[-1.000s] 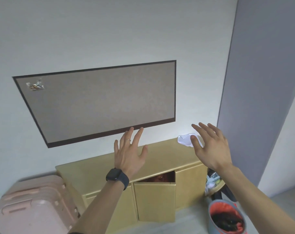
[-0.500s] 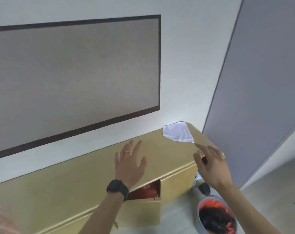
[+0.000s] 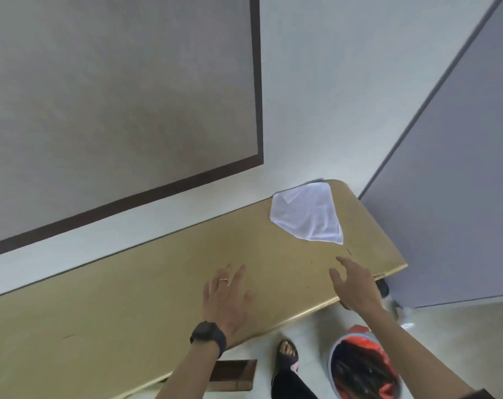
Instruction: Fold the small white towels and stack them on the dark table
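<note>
Where the white wall (image 3: 316, 96) meets a gold-coloured cabinet top (image 3: 158, 298), a small white towel (image 3: 308, 214) lies loosely spread at the top's far right corner, apart from both hands. A brown-framed grey panel (image 3: 115, 96) fills the wall above, and a grey-blue door panel (image 3: 446, 168) stands to the right. On the pale floor (image 3: 460, 326) below, a bucket (image 3: 331, 362) holds red and dark fabric. The left hand (image 3: 227, 298), wearing a ring (image 3: 223, 280) and a black smartwatch (image 3: 208, 335), hovers over the top with fingers spread, holding nothing. The right hand (image 3: 356, 286) is stretched toward the towel, fingers straight and empty. A sandalled foot (image 3: 287, 352) shows beside the bucket.
</note>
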